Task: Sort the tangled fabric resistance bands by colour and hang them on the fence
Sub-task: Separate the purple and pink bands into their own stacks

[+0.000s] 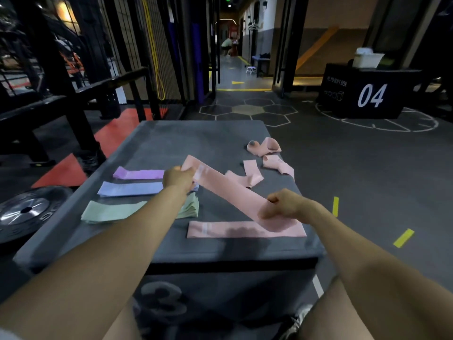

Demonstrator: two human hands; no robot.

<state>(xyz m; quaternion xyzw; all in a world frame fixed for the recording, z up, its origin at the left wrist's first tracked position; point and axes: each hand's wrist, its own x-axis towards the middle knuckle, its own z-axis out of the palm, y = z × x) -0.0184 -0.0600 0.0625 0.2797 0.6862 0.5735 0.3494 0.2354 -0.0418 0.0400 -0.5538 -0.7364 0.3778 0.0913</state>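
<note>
Holding: left hand (177,177) and right hand (282,204) stretch one pink band (228,190) flat between them, above the table (157,141).
Fingers, left: curled round the far end of the band, grasping it.
Fingers, right: curled round the near end of the band, grasping it.
Band location: raised, slanting from far left to near right; its near end hangs just over a flat pink band (245,229) lying at the near edge of the table.
Handling: judged light, soft and limp; it sags unless tensioned at both ends. Woven fabric, so unlikely to slip. Not fragile.
Grasp points: take hold at the two folded ends of the loop; a mid-span pinch would let it fold and twist.
Count, pink: two straightened (one held, one laid flat); a loose pink tangle (267,160) at the far right, roughly three or four bands, exact number not discernible.
Count, purple band (138,174): one visible layer.
Count, blue band (130,188): one visible layer.
Count, green stack (110,211): several layers; exact number not discernible.
Fence (137,40): far left, well apart from the table; none of these pastel bands hangs there.
</note>
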